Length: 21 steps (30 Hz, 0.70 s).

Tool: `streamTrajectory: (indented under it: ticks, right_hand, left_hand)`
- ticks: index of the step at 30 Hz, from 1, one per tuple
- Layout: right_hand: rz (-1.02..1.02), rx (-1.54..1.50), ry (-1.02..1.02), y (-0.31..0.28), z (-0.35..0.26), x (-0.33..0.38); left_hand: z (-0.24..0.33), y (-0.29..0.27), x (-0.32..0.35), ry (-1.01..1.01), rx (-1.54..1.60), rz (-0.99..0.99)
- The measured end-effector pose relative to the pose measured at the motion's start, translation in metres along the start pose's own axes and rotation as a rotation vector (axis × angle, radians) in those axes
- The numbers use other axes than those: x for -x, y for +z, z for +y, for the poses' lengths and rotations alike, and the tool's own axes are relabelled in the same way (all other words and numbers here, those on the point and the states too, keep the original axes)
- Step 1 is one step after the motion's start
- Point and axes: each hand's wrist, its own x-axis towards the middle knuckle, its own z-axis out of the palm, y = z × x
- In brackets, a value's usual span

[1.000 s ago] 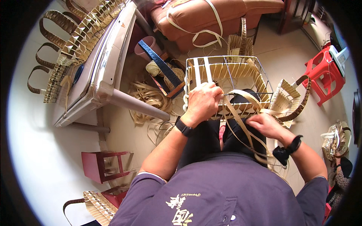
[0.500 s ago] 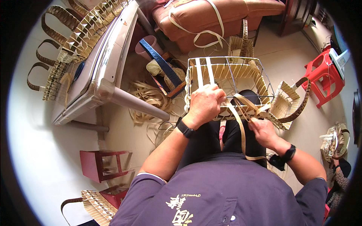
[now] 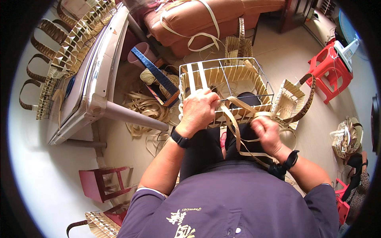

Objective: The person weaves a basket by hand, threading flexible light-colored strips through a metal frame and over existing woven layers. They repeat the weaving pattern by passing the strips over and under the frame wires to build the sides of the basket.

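A rectangular wire-framed basket (image 3: 235, 73), partly woven with pale strips, rests on my lap. My left hand (image 3: 199, 110) is closed over its near left rim, where two upright white strips run up to the top wire. A loose tan strip (image 3: 237, 134) loops over the near wall and hangs across my legs. Just right of it my right hand (image 3: 268, 135) is curled closed, slightly blurred, with the tan strip running into it. The fingertips of both hands are hidden.
A small handled basket (image 3: 289, 101) sits close on the right, another (image 3: 238, 47) beyond. Coiled strips (image 3: 145, 109) and a blue-handled basket (image 3: 156, 69) lie left, beside a table (image 3: 91, 91) bearing woven baskets. A red stool (image 3: 331, 71) stands far right; another person's arm (image 3: 363, 170) shows below.
My right hand has shifted slightly and turned, its fingers now curled. The tan strip has changed shape, with more of it looped across my legs. My left hand keeps its hold. The whole view has shifted.
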Motion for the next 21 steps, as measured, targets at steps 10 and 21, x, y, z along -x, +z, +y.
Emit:
streamTrajectory:
  ticks: [10,21]
  right_hand:
    - [0.351,0.17,0.156,-0.01,0.106,0.025]
    - [0.61,-0.288,0.257,-0.075,0.023,-0.008]
  left_hand:
    - [0.002,0.003,-0.004,0.059,-0.007,0.03]
    - [-0.002,0.001,-0.003,0.042,-0.013,0.026]
